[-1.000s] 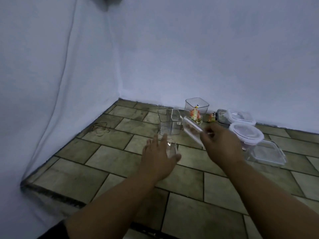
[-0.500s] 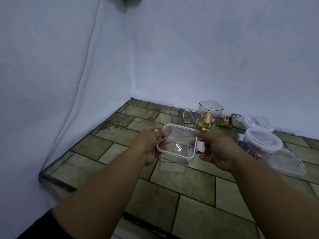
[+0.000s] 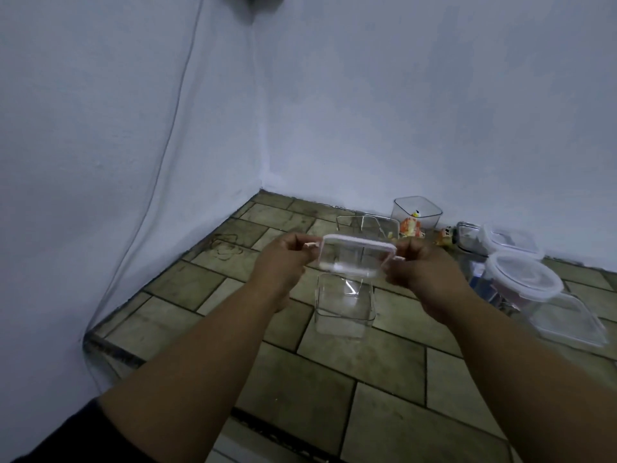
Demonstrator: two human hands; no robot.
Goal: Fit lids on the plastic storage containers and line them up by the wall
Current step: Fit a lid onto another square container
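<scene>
A clear square container stands in front of me on the tiled floor, with a clear lid with a white rim over its top. My left hand grips the lid's left edge and my right hand grips its right edge. Whether the lid is seated on the rim I cannot tell. Behind it stands another clear open container. By the wall a taller clear container stands open.
On the right are a round container with a white lid, a lidded square container behind it, and a loose clear lid on the floor. Orange wrappers lie near the wall. A thin cable runs down the left wall.
My right hand brought the lid over the near container and my left hand took its other edge. The lid now sits flatter over the container, and the camera moved closer.
</scene>
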